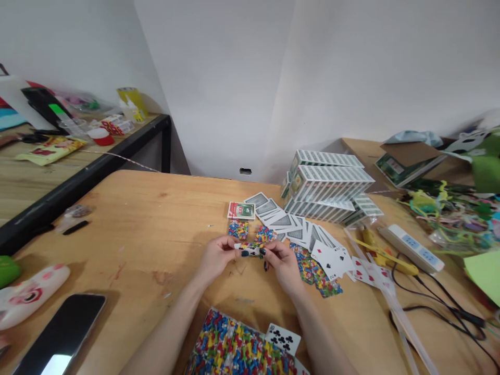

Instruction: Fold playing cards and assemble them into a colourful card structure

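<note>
Between my two hands is a playing card (pixel 252 251), seen nearly edge-on, with a bit of colourful patterned paper along it. My left hand (pixel 219 258) pinches its left end, thumb on the near side. The right end sits between the thumb and fingers of my right hand (pixel 282 262). Just beyond lie two small colourful patterned squares (pixel 238 229) and a red-and-green card box (pixel 241 210). Face-down cards (pixel 289 222) fan out to the right, ending in face-up cards (pixel 330 259) beside more patterned pieces (pixel 328 285).
Card boxes (pixel 332 182) are stacked at the back right. A yellow glue gun (pixel 386 255), a power strip (pixel 412 247) and black cables lie to the right. Near me are a large patterned sheet (pixel 234 346) and a ten of clubs (pixel 283 338). A phone (pixel 60 333) lies front left.
</note>
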Tool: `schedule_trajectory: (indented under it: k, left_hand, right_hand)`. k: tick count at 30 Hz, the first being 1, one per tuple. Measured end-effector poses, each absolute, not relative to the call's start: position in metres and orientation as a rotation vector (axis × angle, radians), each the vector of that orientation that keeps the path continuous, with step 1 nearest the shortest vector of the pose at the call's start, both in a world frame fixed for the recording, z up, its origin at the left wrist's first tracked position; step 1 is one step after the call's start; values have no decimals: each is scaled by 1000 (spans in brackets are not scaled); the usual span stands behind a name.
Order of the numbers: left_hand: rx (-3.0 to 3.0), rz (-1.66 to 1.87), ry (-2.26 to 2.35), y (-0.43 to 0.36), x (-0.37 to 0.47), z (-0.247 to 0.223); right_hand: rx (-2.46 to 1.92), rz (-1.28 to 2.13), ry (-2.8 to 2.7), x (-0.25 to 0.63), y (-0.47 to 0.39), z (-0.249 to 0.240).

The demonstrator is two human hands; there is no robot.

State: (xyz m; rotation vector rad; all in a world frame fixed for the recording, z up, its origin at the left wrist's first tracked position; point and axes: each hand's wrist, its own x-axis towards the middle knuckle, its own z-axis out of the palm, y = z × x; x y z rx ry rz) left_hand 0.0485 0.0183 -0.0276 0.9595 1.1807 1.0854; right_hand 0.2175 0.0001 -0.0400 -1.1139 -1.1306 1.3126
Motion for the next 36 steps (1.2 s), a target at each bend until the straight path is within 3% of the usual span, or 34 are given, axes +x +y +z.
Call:
schedule_trajectory:
  k: [14,27,36]
  left_hand:
    - [1139,1089,1104,18,47,-35]
    - [1247,1036,1140,14,56,-30]
    - [1239,1113,1242,14,55,-30]
  right_hand:
    - [-1160,1210,-1337,211,-7,-39]
    - [-1301,1386,-1337,209,-5,-42]
    - [-1118,1575,-1158,199,-8,-28]
